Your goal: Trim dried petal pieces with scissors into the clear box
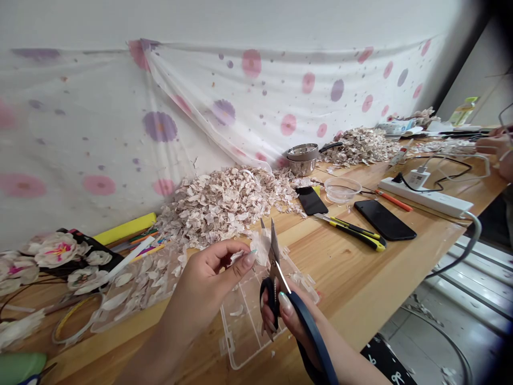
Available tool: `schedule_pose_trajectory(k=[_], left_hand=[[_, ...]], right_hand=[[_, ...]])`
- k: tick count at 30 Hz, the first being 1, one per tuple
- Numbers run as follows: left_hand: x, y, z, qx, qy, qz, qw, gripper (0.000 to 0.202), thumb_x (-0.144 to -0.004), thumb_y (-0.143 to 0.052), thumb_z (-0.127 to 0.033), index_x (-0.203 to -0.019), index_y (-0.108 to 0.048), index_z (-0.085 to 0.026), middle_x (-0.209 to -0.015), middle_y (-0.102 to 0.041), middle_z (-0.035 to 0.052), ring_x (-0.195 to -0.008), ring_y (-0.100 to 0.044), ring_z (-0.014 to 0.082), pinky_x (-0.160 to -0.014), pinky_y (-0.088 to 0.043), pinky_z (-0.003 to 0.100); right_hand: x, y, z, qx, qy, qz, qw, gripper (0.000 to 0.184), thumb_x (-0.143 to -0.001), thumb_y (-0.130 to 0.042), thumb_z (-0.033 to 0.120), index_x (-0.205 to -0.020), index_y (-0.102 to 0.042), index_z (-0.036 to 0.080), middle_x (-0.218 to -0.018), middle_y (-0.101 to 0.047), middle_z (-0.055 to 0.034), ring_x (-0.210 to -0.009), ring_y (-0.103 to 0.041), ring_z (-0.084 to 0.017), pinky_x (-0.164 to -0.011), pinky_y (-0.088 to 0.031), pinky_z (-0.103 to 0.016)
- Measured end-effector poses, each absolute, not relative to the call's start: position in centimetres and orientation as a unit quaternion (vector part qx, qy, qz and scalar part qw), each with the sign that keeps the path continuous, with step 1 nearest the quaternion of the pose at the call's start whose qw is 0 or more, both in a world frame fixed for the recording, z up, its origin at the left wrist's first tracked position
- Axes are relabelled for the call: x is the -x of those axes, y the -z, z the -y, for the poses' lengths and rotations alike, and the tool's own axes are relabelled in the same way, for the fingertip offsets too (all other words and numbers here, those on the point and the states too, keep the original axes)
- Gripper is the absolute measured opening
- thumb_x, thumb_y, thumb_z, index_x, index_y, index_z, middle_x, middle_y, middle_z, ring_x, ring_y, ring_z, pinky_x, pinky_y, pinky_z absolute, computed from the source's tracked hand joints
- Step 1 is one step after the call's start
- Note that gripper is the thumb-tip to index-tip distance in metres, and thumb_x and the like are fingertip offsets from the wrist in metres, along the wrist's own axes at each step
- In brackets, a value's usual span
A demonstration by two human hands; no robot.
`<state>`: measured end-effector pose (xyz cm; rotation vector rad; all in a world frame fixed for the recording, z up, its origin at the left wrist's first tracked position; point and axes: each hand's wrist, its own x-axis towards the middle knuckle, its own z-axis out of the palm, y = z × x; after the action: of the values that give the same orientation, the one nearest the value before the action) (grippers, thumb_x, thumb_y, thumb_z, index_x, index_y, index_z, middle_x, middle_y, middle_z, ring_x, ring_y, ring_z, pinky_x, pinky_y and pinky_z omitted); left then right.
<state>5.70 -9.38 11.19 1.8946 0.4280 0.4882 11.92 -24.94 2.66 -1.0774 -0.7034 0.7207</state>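
My left hand [212, 275] pinches a small pale petal piece [260, 247] between thumb and fingers, above a clear plastic compartment box [246, 331]. My right hand [280, 315] grips dark-handled scissors [274, 262], blades pointing up and slightly parted at the petal piece. Both hands hover over the front of the wooden table [352, 267]. A large heap of pale petal scraps [224, 200] lies just behind them.
Two black phones [385, 219] [311, 200], yellow utility knives [352, 230], a clear bowl [342, 188], metal bowls [302, 158], a white power strip [427, 195] with cables and a second scrap heap [360, 144] lie to the right. Fabric flowers [60, 251] sit left. Another person's hand [500, 149] shows far right.
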Motion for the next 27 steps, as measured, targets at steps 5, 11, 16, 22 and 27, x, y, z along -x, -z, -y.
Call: schedule_pose_trajectory(k=[5,11,16,22,27], left_hand=[[-5.7,-11.1,9.1,-0.793,-0.206,-0.195,0.539,0.025,-0.07,-0.076,-0.045,-0.081,-0.071,-0.023,-0.076,-0.068,-0.0012,-0.069,-0.059,0.0125,-0.061,-0.044,0.018],[-5.6,-11.3,9.0,-0.796,-0.189,-0.202,0.538,0.025,-0.071,-0.075,-0.045,-0.082,-0.071,-0.023,-0.08,-0.068,-0.002,-0.073,-0.058,0.0126,-0.065,-0.044,0.019],[-5.5,-11.1,8.8,-0.802,-0.185,-0.201,0.531,0.025,-0.071,-0.074,-0.045,-0.083,-0.07,-0.023,-0.078,-0.067,-0.0025,-0.071,-0.055,0.0124,-0.063,-0.043,0.02],[-5.6,-11.1,8.7,-0.806,-0.183,-0.207,0.524,0.028,-0.069,-0.075,-0.047,-0.082,-0.071,-0.022,-0.076,-0.067,-0.0012,-0.068,-0.054,0.0128,-0.061,-0.041,0.021],[-5.6,-11.2,8.5,-0.806,-0.186,-0.196,0.527,0.026,-0.069,-0.075,-0.046,-0.081,-0.071,-0.023,-0.079,-0.068,-0.0016,-0.071,-0.056,0.0128,-0.064,-0.044,0.021]], right_hand=[[-12.3,-2.8,25.3,0.482,-0.354,0.341,0.725,0.045,-0.083,-0.055,0.064,-0.09,-0.051,0.02,-0.076,-0.047,-0.0004,-0.066,-0.042,-0.013,-0.064,-0.038,-0.026],[-13.2,-2.8,25.8,0.495,-0.369,0.351,0.704,0.047,-0.083,-0.055,0.064,-0.084,-0.047,0.018,-0.069,-0.043,0.0022,-0.06,-0.039,-0.011,-0.057,-0.033,-0.025],[-13.6,-2.5,26.3,0.485,-0.407,0.325,0.702,0.048,-0.078,-0.061,0.063,-0.082,-0.046,0.018,-0.064,-0.04,0.0047,-0.054,-0.036,-0.009,-0.051,-0.031,-0.023],[-13.7,-3.2,26.8,0.499,-0.43,0.303,0.689,0.047,-0.077,-0.064,0.061,-0.078,-0.044,0.018,-0.061,-0.041,0.0054,-0.052,-0.037,-0.007,-0.049,-0.034,-0.021],[-14.0,-4.0,27.1,0.521,-0.428,0.306,0.673,0.05,-0.075,-0.064,0.064,-0.076,-0.045,0.018,-0.057,-0.041,0.006,-0.049,-0.036,-0.007,-0.046,-0.033,-0.021]])
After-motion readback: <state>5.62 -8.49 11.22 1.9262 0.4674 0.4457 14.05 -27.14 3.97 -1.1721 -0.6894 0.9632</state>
